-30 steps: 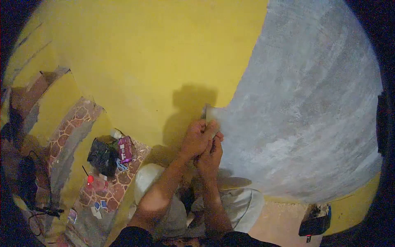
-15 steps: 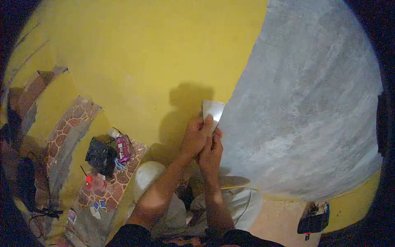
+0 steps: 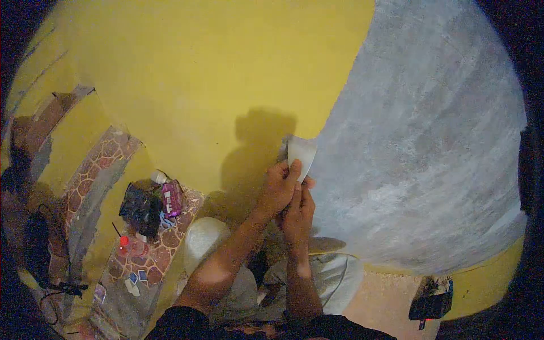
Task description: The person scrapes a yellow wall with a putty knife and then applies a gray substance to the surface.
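Note:
Both hands grip a scraper (image 3: 302,152) with a pale, flared metal blade. Its upper edge is at the boundary between the yellow paint (image 3: 226,68) and the bare grey area (image 3: 419,130) of the wall. My left hand (image 3: 279,190) is closed around it, thumb pressed along the face of the blade. Just below and to the right, my right hand (image 3: 299,221) is closed at the lower end, where fingers hide the handle. A dark shadow of the hands falls on the yellow wall to the left.
Tiled steps (image 3: 85,175) rise at the left. On the lowest lie a black plastic bag (image 3: 139,207), a purple packet (image 3: 172,199) and a red-capped container (image 3: 131,246). A dark box (image 3: 430,300) with a red light stands at the lower right.
The scraper and both hands have shifted slightly to the right. The bright glare on the blade has faded. Both hands keep their grip.

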Demonstrator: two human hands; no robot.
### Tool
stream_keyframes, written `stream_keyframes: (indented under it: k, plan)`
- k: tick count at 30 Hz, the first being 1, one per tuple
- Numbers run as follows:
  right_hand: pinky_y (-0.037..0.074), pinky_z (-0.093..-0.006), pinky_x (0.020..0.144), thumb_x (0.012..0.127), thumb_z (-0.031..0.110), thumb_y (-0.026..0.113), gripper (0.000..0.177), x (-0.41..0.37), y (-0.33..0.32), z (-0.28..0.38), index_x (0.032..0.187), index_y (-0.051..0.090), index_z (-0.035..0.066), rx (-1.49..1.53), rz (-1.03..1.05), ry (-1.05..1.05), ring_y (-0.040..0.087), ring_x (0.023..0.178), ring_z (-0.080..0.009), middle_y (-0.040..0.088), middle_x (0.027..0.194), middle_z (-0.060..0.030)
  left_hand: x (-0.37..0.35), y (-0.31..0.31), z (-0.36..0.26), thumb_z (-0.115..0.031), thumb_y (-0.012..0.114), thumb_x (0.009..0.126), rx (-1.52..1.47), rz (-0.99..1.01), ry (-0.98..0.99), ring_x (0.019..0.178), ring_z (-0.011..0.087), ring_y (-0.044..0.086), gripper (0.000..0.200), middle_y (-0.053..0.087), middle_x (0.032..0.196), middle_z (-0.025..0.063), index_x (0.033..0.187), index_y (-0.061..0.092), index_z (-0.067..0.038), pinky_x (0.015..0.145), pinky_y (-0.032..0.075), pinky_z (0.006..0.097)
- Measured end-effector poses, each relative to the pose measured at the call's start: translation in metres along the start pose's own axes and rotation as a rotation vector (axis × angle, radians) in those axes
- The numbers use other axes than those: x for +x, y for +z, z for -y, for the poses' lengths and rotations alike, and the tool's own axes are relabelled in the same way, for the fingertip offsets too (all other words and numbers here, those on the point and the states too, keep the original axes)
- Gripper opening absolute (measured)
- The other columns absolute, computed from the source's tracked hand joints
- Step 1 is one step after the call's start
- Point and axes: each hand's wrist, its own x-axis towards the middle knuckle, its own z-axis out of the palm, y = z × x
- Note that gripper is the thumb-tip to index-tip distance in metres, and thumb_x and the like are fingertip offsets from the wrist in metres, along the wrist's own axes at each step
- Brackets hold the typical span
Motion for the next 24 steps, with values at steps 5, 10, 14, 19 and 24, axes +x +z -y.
stream_keyframes:
  k: [5, 10, 14, 19, 24]
  plan:
    - [0.044, -0.0410, 0.109, 0.110, 0.027, 0.043, 0.051, -0.001, 0.002, 0.010, 0.145, 0.045, -0.010, 0.063, 0.076, 0.081, 0.056, 0.130, -0.0365, 0.058, 0.139, -0.0280, 0.010, -0.003, 0.013, -0.042, 0.048, 0.109, -0.093, 0.087, 0.019, 0.067, 0.0136, 0.067, 0.046, 0.074, 0.081, 0.0109, 0.099, 0.064, -0.001, 0.063, 0.055, 0.0308]
    - [0.049, -0.0309, 0.060, 0.112, 0.033, 0.039, 0.041, 0.009, 0.008, -0.027, 0.126, 0.055, -0.002, -0.171, -0.085, -0.220, 0.061, 0.069, -0.0143, 0.067, 0.092, -0.0090, 0.012, -0.008, 0.008, -0.042, 0.048, 0.109, -0.028, 0.099, -0.023, 0.066, 0.0133, 0.067, 0.046, 0.075, 0.080, 0.0113, 0.099, 0.065, -0.001, 0.062, 0.055, 0.0306]
    - [0.051, -0.0342, 0.063, 0.112, 0.032, 0.038, 0.042, 0.008, 0.008, -0.019, 0.122, 0.056, -0.004, -0.242, -0.106, -0.349, 0.062, 0.070, -0.0180, 0.068, 0.093, -0.0114, 0.005, -0.007, -0.009, -0.042, 0.049, 0.108, 0.029, 0.063, -0.063, 0.065, 0.0137, 0.067, 0.047, 0.075, 0.079, 0.0117, 0.097, 0.066, 0.001, 0.062, 0.055, 0.0312]
    - [0.052, -0.0365, 0.067, 0.112, 0.030, 0.037, 0.043, 0.007, 0.005, 0.009, 0.122, 0.057, -0.006, -0.158, 0.000, -0.160, 0.064, 0.071, -0.0212, 0.069, 0.092, -0.0144, 0.009, -0.007, -0.013, -0.040, 0.052, 0.107, 0.138, 0.052, -0.047, 0.067, 0.0181, 0.069, 0.044, 0.075, 0.080, 0.0122, 0.099, 0.068, 0.001, 0.066, 0.056, 0.0340]
    - [0.051, -0.0374, 0.066, 0.111, 0.028, 0.039, 0.040, 0.009, 0.014, 0.000, 0.118, 0.059, -0.006, -0.108, -0.074, -0.221, 0.063, 0.070, -0.0208, 0.068, 0.086, -0.0135, 0.009, -0.007, -0.015, -0.042, 0.054, 0.106, -0.046, 0.020, -0.106, 0.070, 0.0203, 0.070, 0.043, 0.075, 0.081, 0.0121, 0.099, 0.070, -0.002, 0.069, 0.057, 0.0359]
